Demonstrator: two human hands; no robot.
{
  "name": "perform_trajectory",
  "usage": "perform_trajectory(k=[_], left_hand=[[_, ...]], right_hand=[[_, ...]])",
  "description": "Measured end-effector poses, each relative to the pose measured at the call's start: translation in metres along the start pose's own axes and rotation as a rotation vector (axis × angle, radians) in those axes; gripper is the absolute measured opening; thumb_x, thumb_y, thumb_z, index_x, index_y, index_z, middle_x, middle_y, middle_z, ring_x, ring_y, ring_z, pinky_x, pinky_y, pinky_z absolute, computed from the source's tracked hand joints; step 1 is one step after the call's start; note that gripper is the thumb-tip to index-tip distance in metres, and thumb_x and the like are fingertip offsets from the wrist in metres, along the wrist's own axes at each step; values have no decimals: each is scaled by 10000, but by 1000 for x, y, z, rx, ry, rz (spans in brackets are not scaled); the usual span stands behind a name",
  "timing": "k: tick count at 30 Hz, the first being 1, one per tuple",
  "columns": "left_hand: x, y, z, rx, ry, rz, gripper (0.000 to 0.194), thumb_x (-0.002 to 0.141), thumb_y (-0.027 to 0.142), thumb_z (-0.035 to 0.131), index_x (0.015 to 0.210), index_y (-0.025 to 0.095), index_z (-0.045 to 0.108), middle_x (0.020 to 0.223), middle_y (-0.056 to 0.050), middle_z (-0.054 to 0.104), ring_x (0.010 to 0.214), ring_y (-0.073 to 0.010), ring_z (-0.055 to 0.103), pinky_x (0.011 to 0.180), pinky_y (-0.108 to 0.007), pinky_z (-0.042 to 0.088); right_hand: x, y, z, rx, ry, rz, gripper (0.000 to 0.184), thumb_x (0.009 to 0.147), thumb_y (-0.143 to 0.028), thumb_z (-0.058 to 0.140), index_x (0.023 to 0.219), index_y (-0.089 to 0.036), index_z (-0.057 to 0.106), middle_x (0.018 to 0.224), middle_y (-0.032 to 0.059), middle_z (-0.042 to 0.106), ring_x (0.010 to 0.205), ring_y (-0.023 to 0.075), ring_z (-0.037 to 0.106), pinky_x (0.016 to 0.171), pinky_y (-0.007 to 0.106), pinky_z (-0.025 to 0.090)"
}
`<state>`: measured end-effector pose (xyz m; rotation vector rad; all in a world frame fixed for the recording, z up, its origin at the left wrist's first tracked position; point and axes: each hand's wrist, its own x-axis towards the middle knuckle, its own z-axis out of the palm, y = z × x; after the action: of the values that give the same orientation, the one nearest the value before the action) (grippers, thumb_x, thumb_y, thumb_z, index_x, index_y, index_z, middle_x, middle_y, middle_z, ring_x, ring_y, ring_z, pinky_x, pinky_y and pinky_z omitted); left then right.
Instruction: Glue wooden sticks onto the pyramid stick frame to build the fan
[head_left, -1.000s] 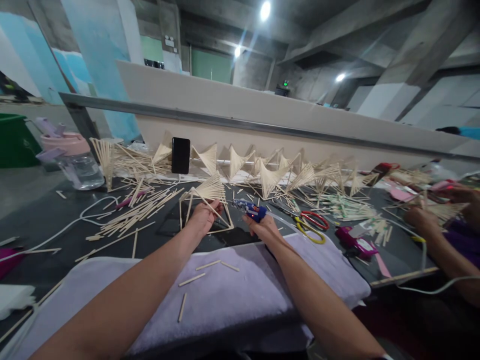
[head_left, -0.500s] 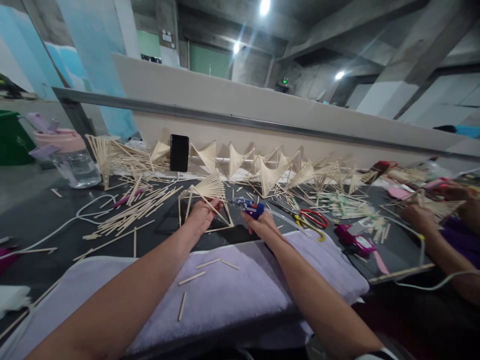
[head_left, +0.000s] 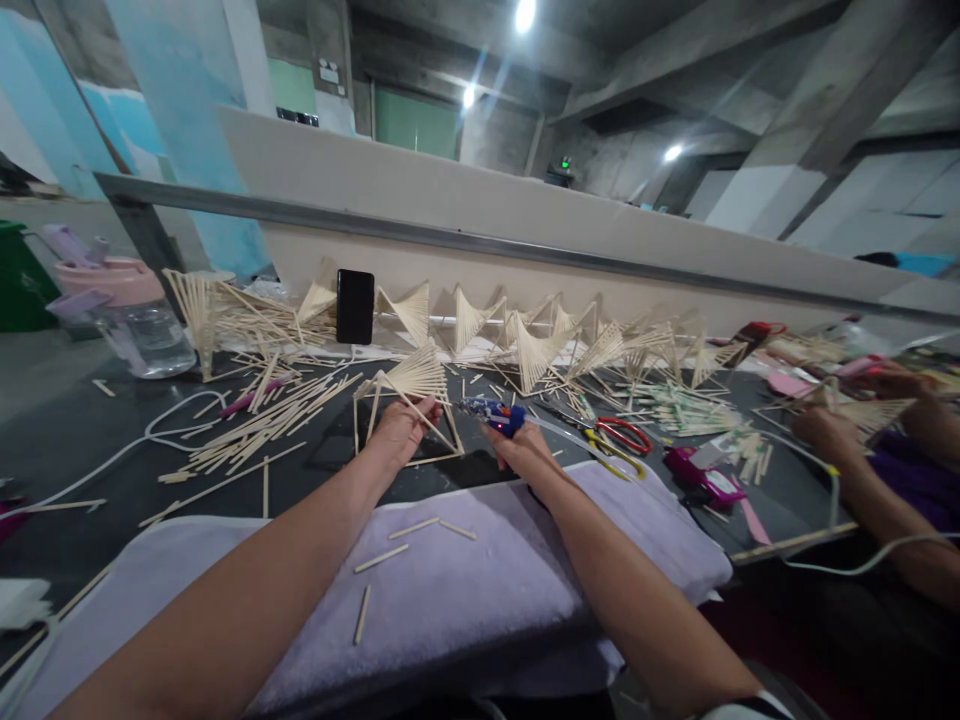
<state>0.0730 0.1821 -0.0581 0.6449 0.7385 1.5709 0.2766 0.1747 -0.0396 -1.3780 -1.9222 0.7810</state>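
Observation:
A frame of thin wooden sticks point(head_left: 358, 425), topped by a fanned, twisted row of sticks, stands on the dark table in front of me. My left hand point(head_left: 405, 430) is closed at its right side, fingertips pinching a wooden stick point(head_left: 444, 436) that slants across the frame. My right hand point(head_left: 525, 450) is wrapped round a blue hot glue gun point(head_left: 501, 415), whose small red light is lit. The gun's nozzle points left and sits close to the left fingertips and the frame's edge. Whether the tip touches the wood I cannot tell.
Loose sticks point(head_left: 262, 425) lie left of the frame. Several finished stick models point(head_left: 544, 350) line the back, beside a black phone point(head_left: 355, 306). Red-handled pliers point(head_left: 624, 435) and a magenta tape measure point(head_left: 705, 478) lie right. A lilac towel point(head_left: 465, 580) covers the front edge. A co-worker's hands point(head_left: 829, 430) are at far right.
The whole view has shifted slightly left. Both hands keep their holds, and the glue gun stays beside the stick frame.

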Motion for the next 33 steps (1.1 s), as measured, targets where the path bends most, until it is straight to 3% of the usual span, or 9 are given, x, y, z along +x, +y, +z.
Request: perform_trajectory(k=[9,14,20,28,33], left_hand=[[0,0,0,-5,-14,-1,173,620,130,731,749,110,618,674,-26,651,582,-106,609,545,-206,506],[0,0,0,10,-14,0,178,619,131,734,755,109,621,687,-31,656,595,-109,613,556,-208,511],[-3,3,5,59,-19,10,201,615,148,742,781,100,639,717,-44,666,591,-103,611,550,-196,502],[-2,3,2,77,-21,8,235,595,191,763,783,105,650,721,-45,667,591,-101,606,552,-196,495],[-1,0,-2,72,-20,16,259,578,215,776,776,107,650,711,-39,659,587,-98,602,561,-200,489]], right_hand=[[6,9,-6,156,22,91,452,730,-530,548,462,-166,555,351,17,520,405,121,518,448,221,382],[9,17,-5,621,-68,159,385,701,-519,594,602,-149,547,420,-16,544,343,88,479,393,197,363],[7,18,-9,832,-184,312,283,762,-425,571,685,-154,550,566,9,604,432,98,530,464,232,481],[9,23,-17,880,-309,542,321,865,-407,441,755,-132,566,602,68,633,549,140,615,581,280,536],[9,27,-29,789,-418,657,490,855,-555,367,782,-117,575,601,101,642,557,162,632,536,282,528]])
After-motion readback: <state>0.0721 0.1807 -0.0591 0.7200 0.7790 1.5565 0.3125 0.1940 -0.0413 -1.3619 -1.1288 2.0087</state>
